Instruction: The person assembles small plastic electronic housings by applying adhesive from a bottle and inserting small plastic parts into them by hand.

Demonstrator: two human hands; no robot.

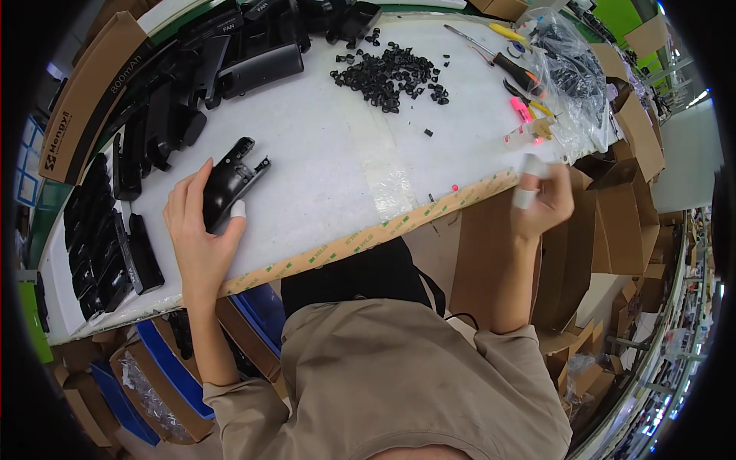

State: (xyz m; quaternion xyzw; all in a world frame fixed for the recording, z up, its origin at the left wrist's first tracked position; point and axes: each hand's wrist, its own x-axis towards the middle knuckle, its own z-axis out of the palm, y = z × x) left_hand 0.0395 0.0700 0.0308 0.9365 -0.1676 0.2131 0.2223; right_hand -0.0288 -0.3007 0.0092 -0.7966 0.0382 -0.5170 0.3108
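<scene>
My left hand point(198, 230) is closed round a black plastic housing point(230, 180) on the white tabletop at the left. The housing is tilted, with a forked end pointing away from me and small metal-looking parts at that end. A white cover sits on my left thumb. Over the table's front edge at the right, my right hand point(546, 198) is raised, its fingers curled and smeared by motion. White covers show on its fingers; whether anything is between them is hidden by the blur. A heap of small black plastic parts point(391, 75) lies at the far middle, with one loose part point(428, 133) nearer.
Several black housings point(261, 70) crowd the left and far left, beside a cardboard box point(96, 96). At the far right lie a screwdriver point(517, 73), a pink marker point(523, 111), a small bottle point(521, 136) and a clear plastic bag point(571, 77). Tape point(360, 239) runs along the front edge.
</scene>
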